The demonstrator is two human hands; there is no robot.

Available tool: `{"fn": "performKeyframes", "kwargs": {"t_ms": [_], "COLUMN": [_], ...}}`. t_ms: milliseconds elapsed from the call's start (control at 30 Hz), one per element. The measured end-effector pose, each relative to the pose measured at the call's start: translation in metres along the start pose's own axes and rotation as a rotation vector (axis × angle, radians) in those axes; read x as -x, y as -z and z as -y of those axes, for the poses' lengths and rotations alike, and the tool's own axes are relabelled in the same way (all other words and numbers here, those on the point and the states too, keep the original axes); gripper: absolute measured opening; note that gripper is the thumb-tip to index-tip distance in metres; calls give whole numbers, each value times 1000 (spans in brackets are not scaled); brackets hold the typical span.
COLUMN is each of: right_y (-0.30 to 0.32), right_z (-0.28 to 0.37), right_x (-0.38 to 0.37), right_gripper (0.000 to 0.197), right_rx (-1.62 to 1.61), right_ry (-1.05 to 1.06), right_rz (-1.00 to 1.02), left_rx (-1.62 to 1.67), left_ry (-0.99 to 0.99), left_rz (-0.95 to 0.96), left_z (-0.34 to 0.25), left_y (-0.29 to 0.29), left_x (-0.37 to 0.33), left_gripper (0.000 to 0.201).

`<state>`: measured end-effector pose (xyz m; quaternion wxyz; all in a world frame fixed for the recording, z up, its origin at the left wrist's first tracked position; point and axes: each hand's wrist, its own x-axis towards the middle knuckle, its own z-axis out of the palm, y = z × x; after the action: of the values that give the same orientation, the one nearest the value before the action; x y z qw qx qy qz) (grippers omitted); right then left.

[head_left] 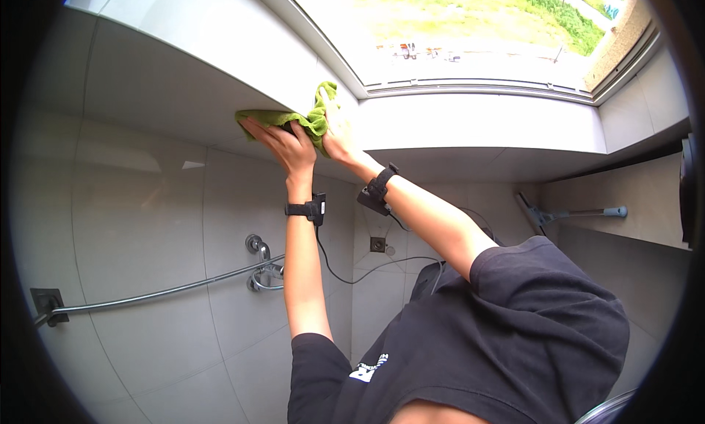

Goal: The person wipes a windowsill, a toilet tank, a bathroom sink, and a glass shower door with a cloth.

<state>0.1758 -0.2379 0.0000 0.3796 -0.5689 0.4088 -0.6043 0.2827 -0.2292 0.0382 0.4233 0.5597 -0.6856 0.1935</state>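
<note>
A green cloth [314, 123] lies bunched against the corner of the white tiled ledge [250, 64] beside the window. My left hand [291, 151] grips its lower part, the fingers reaching left along the cloth and pressing it to the ledge's lower edge. Close beside it, my right hand [338, 136] holds the other end of the cloth, which rises past the fingers onto the ledge's face. Some fingertips of both hands are hidden by the folds. The two hands are nearly touching. A black strap with a small box sits on each wrist.
A metal rail [169, 288] runs along the tiled wall at the left, near a chrome mixer tap [261, 251]. Below lies a square floor drain [377, 244]. A blue-handled squeegee [580, 213] rests at the right. Thin black cables [352, 281] hang from the wrist boxes.
</note>
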Motion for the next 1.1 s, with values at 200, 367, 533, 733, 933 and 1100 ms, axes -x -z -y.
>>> {"fn": "performKeyframes", "kwargs": {"t_ms": [200,367,533,733,933,1100], "right_y": [-2,-15,-12,-12,1,1], "right_z": [-51,-85,-124,-152,-154,-121], "right_x": [-13,-12,-9,-1,10,2], "right_gripper": [58,60,58,68,80,73], "right_rx": [64,-14,4,-11,-58,-62], "right_ry": [136,155,196,23,-34,-198], "right_rz": [-10,-59,-64,-41,89,135], "left_rx": [34,36,-36,-218,-234,-131], "left_ry": [-26,48,-61,-20,35,171], "left_rz": [-158,-91,-181,-117,57,145], "left_z": [-6,30,14,21,24,16], "left_y": [-33,-59,-84,-100,-106,-68], "left_x": [4,45,66,103,147,122], "left_gripper": [76,76,74,79,95,96]}}
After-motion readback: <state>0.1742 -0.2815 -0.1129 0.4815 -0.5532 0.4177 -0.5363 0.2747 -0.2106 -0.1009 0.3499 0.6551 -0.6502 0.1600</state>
